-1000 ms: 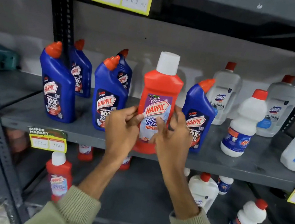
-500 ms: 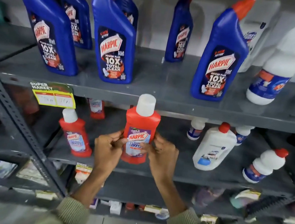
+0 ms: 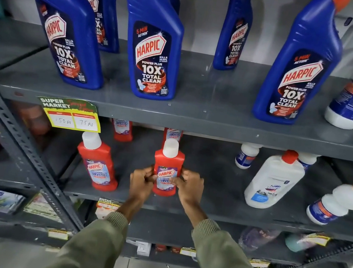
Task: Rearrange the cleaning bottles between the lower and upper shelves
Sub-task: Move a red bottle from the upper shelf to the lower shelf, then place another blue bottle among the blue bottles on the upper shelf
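1. While both of my hands are closing round it, the red Harpic bathroom cleaner bottle [image 3: 167, 169] is standing upright on the lower shelf [image 3: 216, 210], its white cap on top and its base on or just above the shelf surface; I cannot tell which.
2. My left hand [image 3: 141, 180] is gripping the left side of this bottle at label height, fingers curled in against it.
3. My right hand [image 3: 189, 187] is gripping the right side at the same height, so the label is showing between the two hands.
4. Just beside it on the left, a second red Harpic bottle [image 3: 98, 164] is standing apart from my hands, leaning slightly in this wide view.
5. Behind, two more red bottles are partly hiding under the edge of the upper shelf [image 3: 196, 123].
6. To the right on the lower shelf, a white Domex bottle [image 3: 273, 181] and a smaller white red-capped bottle [image 3: 338, 203] are standing well apart from my hands.
7. On the upper shelf, blue Harpic toilet cleaner bottles [image 3: 154, 43] are standing in rows, with a gap between the middle and right front ones.
8. A yellow price tag [image 3: 72, 117] is hanging from the upper shelf's front edge at left.
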